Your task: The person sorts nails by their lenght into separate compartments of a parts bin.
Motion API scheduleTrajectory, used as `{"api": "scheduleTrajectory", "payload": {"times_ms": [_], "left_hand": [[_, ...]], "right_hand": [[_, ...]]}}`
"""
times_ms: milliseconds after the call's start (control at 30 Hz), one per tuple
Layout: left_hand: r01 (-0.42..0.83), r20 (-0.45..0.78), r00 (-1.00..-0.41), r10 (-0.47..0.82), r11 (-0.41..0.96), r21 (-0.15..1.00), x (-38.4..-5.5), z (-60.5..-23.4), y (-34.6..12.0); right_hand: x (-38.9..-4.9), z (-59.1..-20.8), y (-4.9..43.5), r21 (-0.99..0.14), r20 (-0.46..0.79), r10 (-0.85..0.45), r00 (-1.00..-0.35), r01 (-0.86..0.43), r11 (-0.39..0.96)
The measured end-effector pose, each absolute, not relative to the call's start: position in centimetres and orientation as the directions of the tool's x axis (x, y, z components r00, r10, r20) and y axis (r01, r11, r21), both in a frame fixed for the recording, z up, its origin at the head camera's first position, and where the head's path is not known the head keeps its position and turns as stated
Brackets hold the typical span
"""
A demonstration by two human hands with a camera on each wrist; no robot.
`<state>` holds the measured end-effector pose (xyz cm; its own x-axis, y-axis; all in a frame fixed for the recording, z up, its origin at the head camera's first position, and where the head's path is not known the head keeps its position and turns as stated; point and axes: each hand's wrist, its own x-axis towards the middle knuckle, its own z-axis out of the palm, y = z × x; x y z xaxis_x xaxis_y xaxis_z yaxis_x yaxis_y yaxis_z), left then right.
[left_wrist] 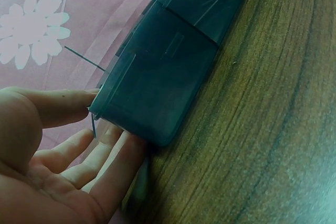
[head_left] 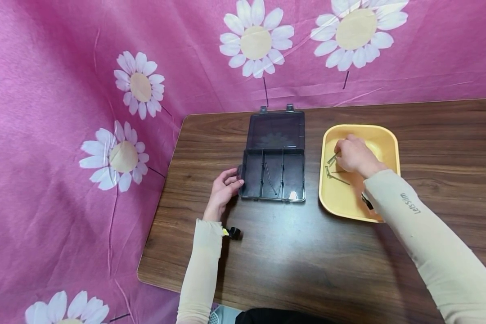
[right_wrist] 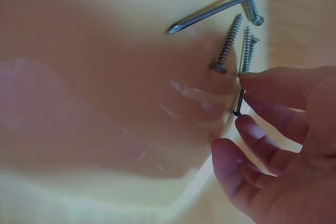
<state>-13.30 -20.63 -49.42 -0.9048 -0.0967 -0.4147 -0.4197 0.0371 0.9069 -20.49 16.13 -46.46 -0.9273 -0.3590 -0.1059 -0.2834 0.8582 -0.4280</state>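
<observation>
A dark see-through compartment box (head_left: 253, 180) lies with its lid (head_left: 276, 130) folded back. Thin nails (head_left: 270, 179) rest in its middle compartment. My left hand (head_left: 222, 191) holds the box's left end, thumb at the upper rim and fingers against the lower side in the left wrist view. Inside a yellow plastic bin (head_left: 333, 204), my right hand (head_left: 356, 155) pinches a thin nail (right_wrist: 240, 100) between thumb and fingers. Close by, at the bin's wall, lie a screw (right_wrist: 227, 43), a thick nail (right_wrist: 210, 13) and other screws (right_wrist: 251, 10).
Both things stand on a brown wood-grain table (head_left: 267, 261), the bin to the right of the box. A pink flowered cloth (head_left: 202, 54) hangs behind the table and along its left side.
</observation>
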Motion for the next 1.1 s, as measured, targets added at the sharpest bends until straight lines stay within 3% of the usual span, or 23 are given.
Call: {"api": "scheduleTrajectory", "payload": {"times_ms": [200,733,1100], "left_hand": [[-0.427,-0.422,-0.902,-0.093,0.046,0.903,-13.3,-49.4,-20.6],[-0.426,-0.421,-0.901,-0.101,0.032,0.904,-13.4,-49.6,-20.7],[-0.426,-0.421,-0.901,-0.102,0.04,0.904,-13.4,-49.5,-20.6]], "right_hand": [[-20.2,-46.3,16.3,-0.407,-0.19,-0.309,-0.932,-0.211,0.889],[-20.6,-46.1,17.5,-0.365,-0.294,-0.292,-0.91,-0.176,0.914],[-20.7,-47.0,17.3,-0.414,-0.209,-0.365,-0.907,-0.256,0.874]]}}
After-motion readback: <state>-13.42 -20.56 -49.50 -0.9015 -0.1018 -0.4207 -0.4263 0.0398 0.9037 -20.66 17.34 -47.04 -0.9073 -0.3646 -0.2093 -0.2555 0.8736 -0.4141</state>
